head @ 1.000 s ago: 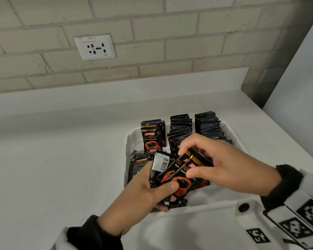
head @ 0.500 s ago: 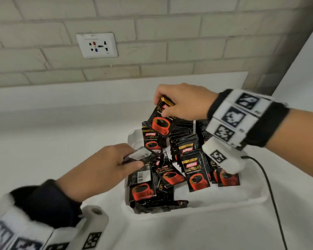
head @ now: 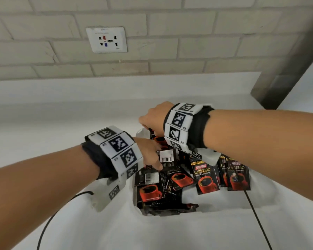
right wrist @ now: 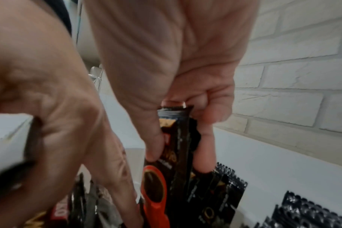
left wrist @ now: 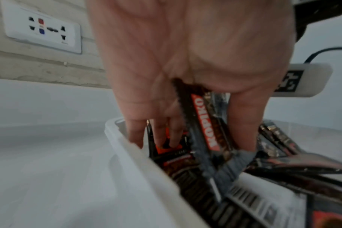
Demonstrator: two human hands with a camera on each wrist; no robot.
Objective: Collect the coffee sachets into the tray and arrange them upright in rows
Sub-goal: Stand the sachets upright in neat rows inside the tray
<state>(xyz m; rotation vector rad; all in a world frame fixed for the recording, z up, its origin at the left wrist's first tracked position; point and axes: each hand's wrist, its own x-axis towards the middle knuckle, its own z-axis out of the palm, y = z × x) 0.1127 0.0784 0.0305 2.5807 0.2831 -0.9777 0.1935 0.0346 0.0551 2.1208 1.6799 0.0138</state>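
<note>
Holding a black coffee sachet with a red cup picture [right wrist: 166,177] by its top edge, the right hand [head: 153,116] has its thumb and curled fingers [right wrist: 203,148] pinched on both faces, and the packet hangs long-side up and down, with its sealed top up in the fist and the cup end pointing down into the far left corner of the white plastic tray [left wrist: 139,154]. The left hand [head: 149,153] is low in the tray too, near the left wall, and it pinches another black sachet with a red KOPIKO strip [left wrist: 203,123] between thumb and fingers; that one stands on its edge, long side running down from the palm toward the pile. More black sachets stand upright in rows [right wrist: 303,212] at the back of the tray, just beside the right hand. Closer to the person, loose sachets [head: 205,177] lie flat or lean at mixed angles, some face up with the red cup, some showing a white barcode patch [head: 167,156]. The tray sits on a white counter [head: 52,123] below a pale brick wall with a white wall socket [head: 107,39].
</note>
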